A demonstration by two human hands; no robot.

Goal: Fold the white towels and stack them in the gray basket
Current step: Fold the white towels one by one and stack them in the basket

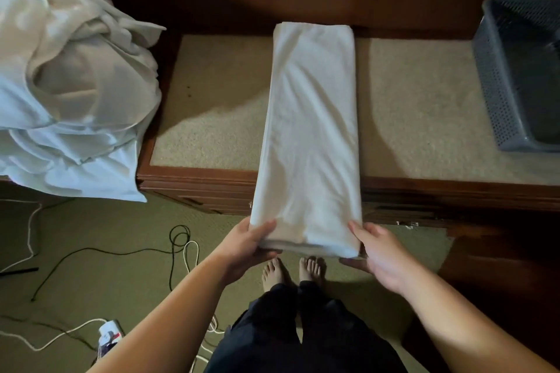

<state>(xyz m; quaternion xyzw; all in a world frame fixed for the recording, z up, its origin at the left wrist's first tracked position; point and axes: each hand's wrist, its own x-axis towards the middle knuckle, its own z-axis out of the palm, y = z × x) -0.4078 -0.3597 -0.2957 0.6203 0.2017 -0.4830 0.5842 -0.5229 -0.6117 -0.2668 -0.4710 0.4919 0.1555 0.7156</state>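
Note:
A white towel (309, 130), folded into a long narrow strip, lies across the middle of the wooden table (424, 191) and hangs over its near edge. My left hand (251, 247) grips the towel's near left corner, thumb on top and fingers underneath. My right hand (378, 254) holds the near right corner the same way. A heap of unfolded white towels (69, 85) sits at the table's left end. The gray perforated basket (500, 76) stands at the right end, and nothing shows inside its visible part.
The table has a beige inset top (424, 106) framed by dark wood. Black and white cables (178, 248) and a power strip (107, 336) lie on the carpet at the lower left. My bare feet (291, 272) stand close to the table.

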